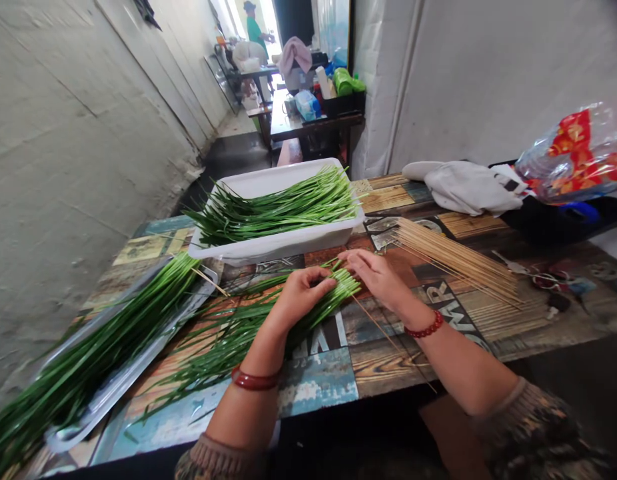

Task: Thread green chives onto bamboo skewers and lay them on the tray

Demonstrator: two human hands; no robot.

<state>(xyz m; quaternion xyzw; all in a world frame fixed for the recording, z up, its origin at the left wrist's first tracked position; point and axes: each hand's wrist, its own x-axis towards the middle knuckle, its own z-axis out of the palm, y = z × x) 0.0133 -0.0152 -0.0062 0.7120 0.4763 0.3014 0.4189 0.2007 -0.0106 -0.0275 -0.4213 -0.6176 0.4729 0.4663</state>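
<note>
Green stalks (pixel 246 328) on patchwork tabletop (pixel 381 368), left fingers (pixel 312 274) curled over them, right fingers (pixel 362 265) at pale ends (pixel 346 285), grips unclear

We find a lane of open tabletop (pixel 521 333) at lower right, between the piled skewers (pixel 458 263) and the near edge. A white tub (pixel 283 250) bars the center, a tray (pixel 131 377) of greens (pixel 113 347) fills the lower left, and a loose stick (pixel 383 329) crosses our way right of lower center.
</note>
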